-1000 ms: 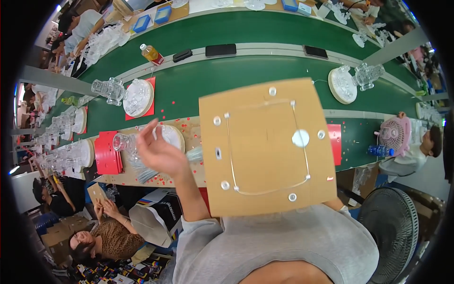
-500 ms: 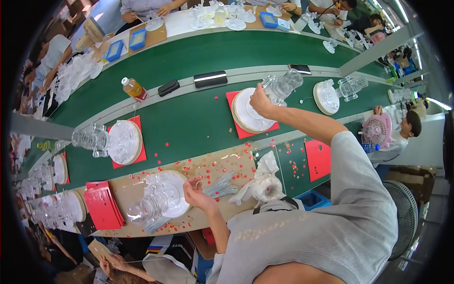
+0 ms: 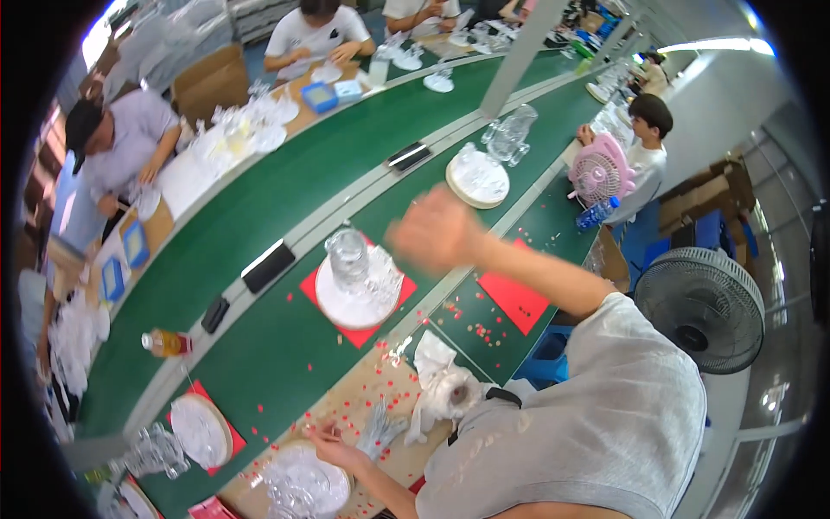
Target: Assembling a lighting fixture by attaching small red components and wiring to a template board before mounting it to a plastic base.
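Note:
My right hand (image 3: 437,229) hangs above the green belt, smeared by motion, so its fingers do not show clearly. Just left of it, a clear bear-shaped figure (image 3: 348,259) appears upright on a round white base (image 3: 337,303), over a red card (image 3: 309,287). Low in the picture, my left hand (image 3: 335,448) has its fingertips drawn together; anything between them is too small to make out. Beside that hand is another round white base (image 3: 335,497) with a clear plastic figure (image 3: 290,486) on it.
Small red discs (image 3: 333,406) lie scattered over the brown sheet, near a bundle of grey strips (image 3: 378,430) and a white tissue roll (image 3: 450,389). Another base (image 3: 478,177) sits farther along. A pink fan (image 3: 601,173) stands right. Several people work around the belt.
My right hand has come away from the clear figure it was touching; that figure, tilted before, now appears upright on its base. The view has swung to the right.

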`<state>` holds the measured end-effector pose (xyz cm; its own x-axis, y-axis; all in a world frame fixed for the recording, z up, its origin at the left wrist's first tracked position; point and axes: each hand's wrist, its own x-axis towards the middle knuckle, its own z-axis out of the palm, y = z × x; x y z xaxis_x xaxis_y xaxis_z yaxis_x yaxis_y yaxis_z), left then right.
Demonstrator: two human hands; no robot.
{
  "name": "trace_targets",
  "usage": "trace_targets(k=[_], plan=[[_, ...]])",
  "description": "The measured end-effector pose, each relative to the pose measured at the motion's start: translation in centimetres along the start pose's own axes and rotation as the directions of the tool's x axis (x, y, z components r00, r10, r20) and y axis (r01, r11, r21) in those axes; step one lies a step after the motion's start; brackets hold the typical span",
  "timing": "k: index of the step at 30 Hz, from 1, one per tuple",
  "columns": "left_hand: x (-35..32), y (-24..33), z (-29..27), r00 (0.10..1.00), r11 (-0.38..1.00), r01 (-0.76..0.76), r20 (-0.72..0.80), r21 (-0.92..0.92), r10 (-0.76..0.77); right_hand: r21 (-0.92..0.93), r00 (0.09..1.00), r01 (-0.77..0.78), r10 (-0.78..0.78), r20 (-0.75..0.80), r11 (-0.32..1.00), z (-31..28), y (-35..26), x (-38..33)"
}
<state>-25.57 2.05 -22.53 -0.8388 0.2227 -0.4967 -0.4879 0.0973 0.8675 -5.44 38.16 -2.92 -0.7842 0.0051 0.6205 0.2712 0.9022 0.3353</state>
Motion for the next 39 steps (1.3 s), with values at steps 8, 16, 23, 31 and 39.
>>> trace_targets(k=[8, 16, 23, 31, 39], plan=[[-4.7, 1.5, 5.1, 0.964, 0.999, -0.022, 0.263, -0.046, 0.033, -0.669, 0.009, -0.703, 0.944, 0.33, 0.241, -2.2, 30.2, -19.2], [-14.0, -0.4, 11.1, 0.873, 0.985, 0.016, 0.478, 0.172, -0.097, -0.404, 0.558, -0.666, 0.778, 0.287, 0.627, -6.4, 20.6, -16.1], [-14.5, -5.5, 15.5, 0.303, 0.719, 0.689, 0.867, 0.088, -0.396, -0.018, 0.933, -0.358, 0.359, 0.036, 0.933, -23.2, 3.6, -2.1], [-19.1, -4.2, -0.3, 0.324, 0.513, 0.819, 0.945, -0.258, -0.042, 0.551, 0.951, -0.307, 0.275, 0.142, 0.776, -29.3, -8.9, -4.7], [-14.6, -5.5, -15.7, 0.939, 0.538, 0.345, 0.28, -0.769, -0.201, 0.57, 0.721, -0.656, 0.187, 0.667, 0.494, -18.1, -19.0, -13.8]])
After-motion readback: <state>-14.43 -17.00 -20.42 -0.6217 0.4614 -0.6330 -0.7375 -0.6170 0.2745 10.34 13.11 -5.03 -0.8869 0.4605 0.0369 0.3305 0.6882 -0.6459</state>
